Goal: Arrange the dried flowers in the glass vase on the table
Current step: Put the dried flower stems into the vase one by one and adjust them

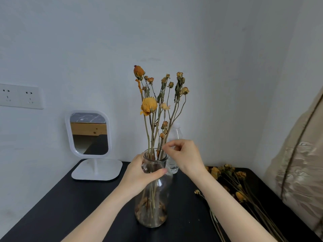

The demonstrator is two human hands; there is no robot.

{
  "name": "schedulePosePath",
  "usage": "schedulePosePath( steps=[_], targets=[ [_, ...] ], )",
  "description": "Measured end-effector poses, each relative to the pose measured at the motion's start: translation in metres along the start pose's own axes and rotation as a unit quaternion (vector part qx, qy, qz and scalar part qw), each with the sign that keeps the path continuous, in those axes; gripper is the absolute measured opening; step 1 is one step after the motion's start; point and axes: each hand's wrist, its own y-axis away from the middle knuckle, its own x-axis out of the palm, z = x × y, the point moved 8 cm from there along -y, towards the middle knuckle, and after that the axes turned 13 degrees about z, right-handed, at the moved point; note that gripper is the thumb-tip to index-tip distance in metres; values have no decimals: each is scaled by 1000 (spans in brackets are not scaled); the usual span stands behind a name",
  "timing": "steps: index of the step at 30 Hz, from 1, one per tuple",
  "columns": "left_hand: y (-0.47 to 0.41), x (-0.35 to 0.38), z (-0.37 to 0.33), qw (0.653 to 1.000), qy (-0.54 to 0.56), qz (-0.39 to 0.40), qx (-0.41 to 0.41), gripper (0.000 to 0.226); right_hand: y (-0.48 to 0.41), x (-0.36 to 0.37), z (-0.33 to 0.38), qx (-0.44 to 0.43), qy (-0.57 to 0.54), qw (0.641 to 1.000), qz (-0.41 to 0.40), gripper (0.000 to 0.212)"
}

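Clear glass vase (153,206) upright, centre of table (70,206), my left hand (139,172) gripping its neck. Orange dried flowers (149,104) stand inside; loose stems (240,195) lie right.

Left hand (140,172) around the glass vase (154,212) neck, right hand (184,155) in a pinch on a stem of the dried flowers (149,105).

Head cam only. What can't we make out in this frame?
All in the head view:
Which stem the right hand pinches: the stems bunch at the glass vase mouth.
Plastic bottle: mostly behind vase, stems and right hand; contents unreadable.
Loose flowers: cut off by the bottom edge, partly behind the right forearm; count unclear.
Left hand fingers: behind the vase neck.
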Motion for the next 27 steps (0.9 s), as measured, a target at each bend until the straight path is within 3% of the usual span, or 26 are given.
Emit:
schedulePosePath(
  steps=[6, 22, 24, 27],
  targets=[
    [1, 0, -2, 1000, 8, -3, 5, 42, -2, 11, -6, 31, 17, 999, 37, 16],
    [7, 3, 8, 997, 64, -14, -37, 52, 20, -14, -25, 30, 6, 1000, -4, 6],
    [17, 3, 8, 996, 65, -38, -41, 64, 27, -20, -37, 47, -2, 999, -7, 5],
    [41, -6, 6, 987, 25, -152, -42, 75, 41, -27, -60, 84, -14, 996, -4, 6]
  ],
)
